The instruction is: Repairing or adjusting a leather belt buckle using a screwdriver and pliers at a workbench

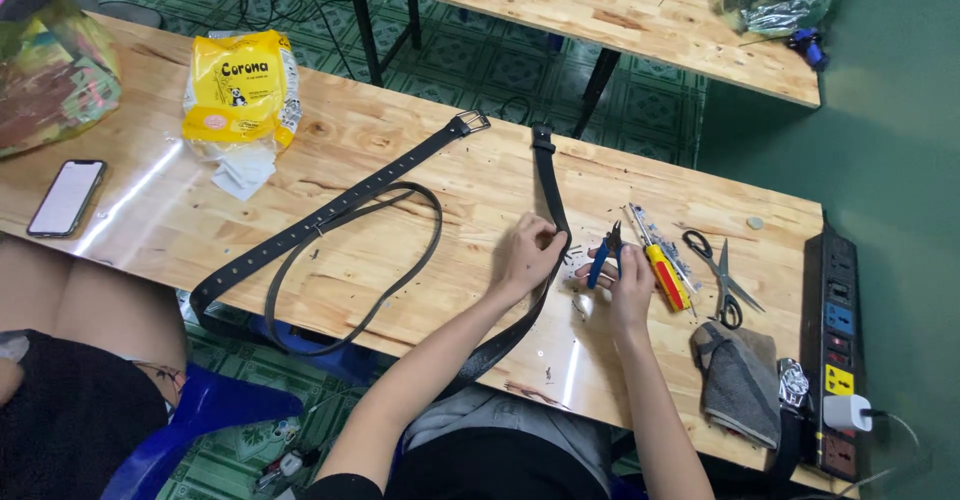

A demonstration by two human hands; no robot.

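Note:
My left hand [522,257] presses down on a black belt strap [549,192] that runs from the table's far edge toward me and off the near edge. My right hand [625,280] grips small blue-handled pliers [603,257] just right of the strap, jaws pointing away from me. A second black belt [330,210] with a metal buckle [470,123] lies looped across the wooden table [420,290] to the left.
A yellow-and-red screwdriver [664,272], scissors [722,280] and a grey cloth [738,380] lie to the right. A black power strip [835,340] with a white plug runs along the right edge. A yellow packet [240,85] and a phone [66,198] sit left. Another person's legs [90,310] are at left.

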